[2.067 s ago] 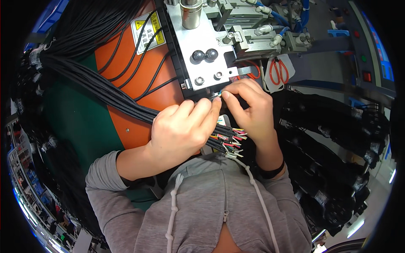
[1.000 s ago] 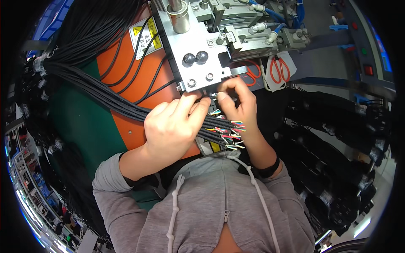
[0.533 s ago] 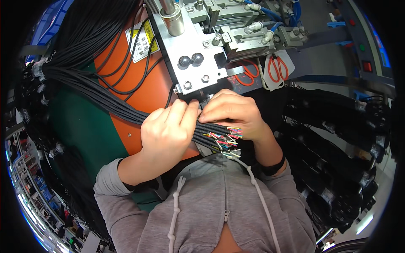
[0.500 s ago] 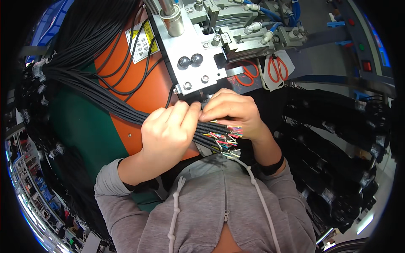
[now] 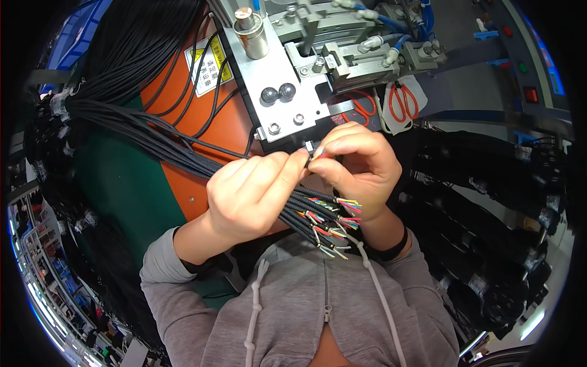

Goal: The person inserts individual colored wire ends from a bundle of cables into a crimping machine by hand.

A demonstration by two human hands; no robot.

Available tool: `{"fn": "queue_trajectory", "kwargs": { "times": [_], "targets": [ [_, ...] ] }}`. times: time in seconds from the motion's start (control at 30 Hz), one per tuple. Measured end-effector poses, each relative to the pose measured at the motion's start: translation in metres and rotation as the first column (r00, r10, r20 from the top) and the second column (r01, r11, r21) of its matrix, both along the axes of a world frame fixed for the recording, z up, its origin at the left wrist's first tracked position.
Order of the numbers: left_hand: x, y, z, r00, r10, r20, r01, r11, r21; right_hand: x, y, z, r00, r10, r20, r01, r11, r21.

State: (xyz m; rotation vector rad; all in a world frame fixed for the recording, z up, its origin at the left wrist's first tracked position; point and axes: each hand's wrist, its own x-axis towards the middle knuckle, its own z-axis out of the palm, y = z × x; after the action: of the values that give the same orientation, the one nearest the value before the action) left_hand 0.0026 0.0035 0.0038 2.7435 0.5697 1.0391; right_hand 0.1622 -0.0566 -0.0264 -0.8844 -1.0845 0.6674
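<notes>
My left hand point(image 5: 247, 194) is closed round a bundle of black cables point(image 5: 183, 160) that runs in from the left. Below it the bundle's stripped ends fan out in thin coloured wires point(image 5: 350, 207). Thumb and forefinger of my right hand point(image 5: 364, 160) pinch the wire end of one cable, where a bit of red shows beside my left fingertips. Both hands meet just below the front edge of a metal machine plate point(image 5: 275, 110), by a small light metal part point(image 5: 310, 147). The fingers partly hide the pinched end.
Behind the plate stand pneumatic clamps point(image 5: 361, 61) with blue hoses. Two red-handled scissors, one pair point(image 5: 403, 103) plainly visible, lie right of the machine. An orange panel point(image 5: 199, 144) and a green surface point(image 5: 131, 177) are at left. Black cable bundles point(image 5: 477, 183) hang at right.
My right hand has risen slightly and moved right, its thumb and forefinger now pinching a wire end. The stripped ends have shifted down and spread more. One cable now stands apart above the bundle.
</notes>
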Motion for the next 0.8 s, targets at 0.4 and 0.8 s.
{"fn": "queue_trajectory", "kwargs": {
  "times": [0.4,0.8],
  "targets": [
    [0.001,0.003,-0.006,0.990,-0.015,0.141,0.027,0.996,-0.080,-0.010,-0.001,-0.003,0.992,-0.023,-0.122,0.025,1.000,0.017],
    [0.001,0.001,-0.004,0.995,0.006,0.097,-0.001,0.998,-0.059,0.015,-0.001,0.013,0.959,0.068,0.275,-0.050,0.996,-0.072]
  ]
}}
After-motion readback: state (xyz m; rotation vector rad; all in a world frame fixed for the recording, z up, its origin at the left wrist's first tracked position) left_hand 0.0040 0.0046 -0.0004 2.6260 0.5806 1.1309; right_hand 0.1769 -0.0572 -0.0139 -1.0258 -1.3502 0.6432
